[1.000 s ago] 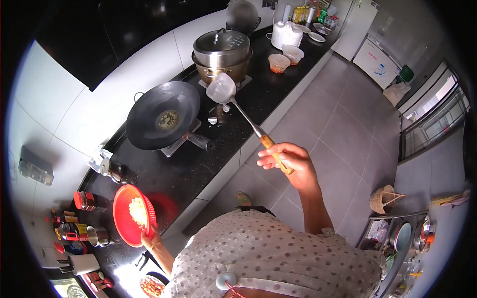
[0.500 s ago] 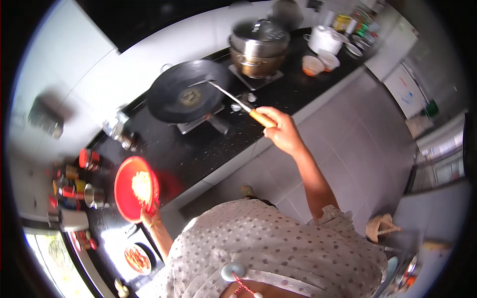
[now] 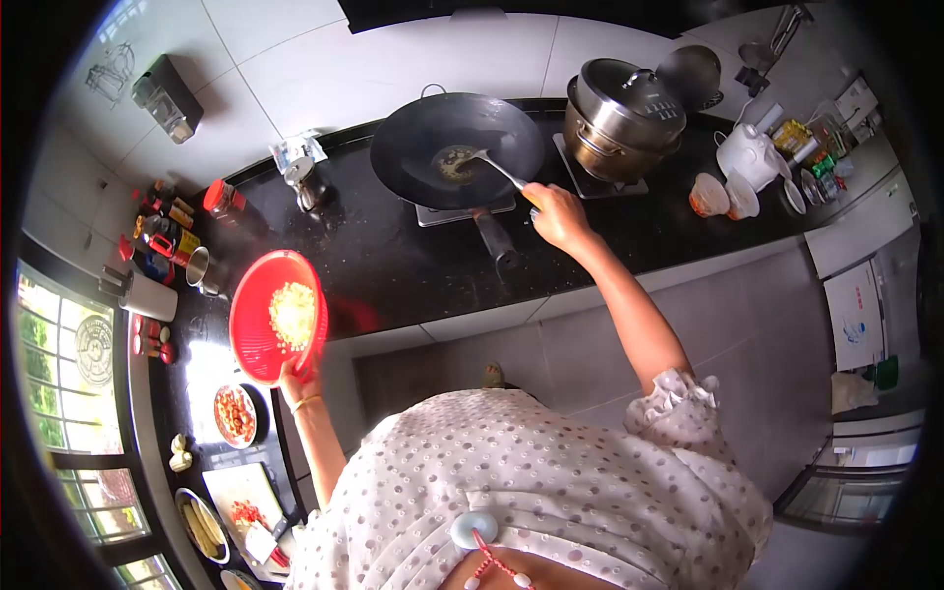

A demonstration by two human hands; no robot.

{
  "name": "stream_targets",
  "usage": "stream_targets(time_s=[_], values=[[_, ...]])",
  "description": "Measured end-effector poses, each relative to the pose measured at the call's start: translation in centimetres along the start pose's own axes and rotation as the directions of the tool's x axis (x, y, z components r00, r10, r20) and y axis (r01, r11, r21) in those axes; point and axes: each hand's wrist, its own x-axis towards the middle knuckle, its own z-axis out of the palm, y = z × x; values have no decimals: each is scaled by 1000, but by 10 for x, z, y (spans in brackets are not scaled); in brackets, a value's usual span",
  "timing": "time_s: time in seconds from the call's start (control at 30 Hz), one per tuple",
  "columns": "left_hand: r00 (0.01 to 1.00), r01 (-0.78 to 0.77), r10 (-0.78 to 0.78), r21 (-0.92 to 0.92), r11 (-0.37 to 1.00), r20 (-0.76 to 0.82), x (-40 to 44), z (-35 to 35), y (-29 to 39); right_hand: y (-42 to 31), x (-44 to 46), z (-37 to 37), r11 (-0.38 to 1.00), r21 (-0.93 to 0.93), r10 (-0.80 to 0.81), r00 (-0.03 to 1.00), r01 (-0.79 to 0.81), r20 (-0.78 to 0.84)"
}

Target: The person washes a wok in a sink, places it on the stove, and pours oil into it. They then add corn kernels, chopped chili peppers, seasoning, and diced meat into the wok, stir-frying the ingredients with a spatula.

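R hand [image 3: 560,218] upper ctr, fingers clenched round spatula [image 3: 502,170] reaching into wok [image 3: 457,128]! L hand [image 3: 300,382] ctr-left, fingers gripping red colander [image 3: 258,317] w/ diced food [image 3: 293,313].

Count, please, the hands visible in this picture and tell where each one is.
2. The left hand is at the lower edge of the red basket, holding it; the right hand is near the wok, holding the spatula. No other hand shows.

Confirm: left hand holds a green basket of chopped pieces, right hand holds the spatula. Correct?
Colour's wrong: the head view shows a red basket. Otherwise right: the left hand holds it, chopped pieces inside; the right hand holds the spatula.
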Motion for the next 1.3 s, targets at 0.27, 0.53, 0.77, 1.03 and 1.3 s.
stream_targets(time_s=[0.27,0.53,0.77,1.03,1.3], values=[[1000,-10,11,-59,998,14,2,-10,14,4,45,40,999,53,4,999,-2,-33],[998,45,-45,11,999,31,4,-4,11,8,21,13,961,277,-52,996,28,79],[955,275,-277,31,961,110,25,10,16,-4,-22,-17,990,136,38,998,-44,49],[960,265,-270,65,962,80,6,7,13,-9,6,29,988,130,84,996,-79,-35],[997,-52,58,132,990,-42,-22,6,-7,14,-1,25,919,381,122,992,-101,-30]])
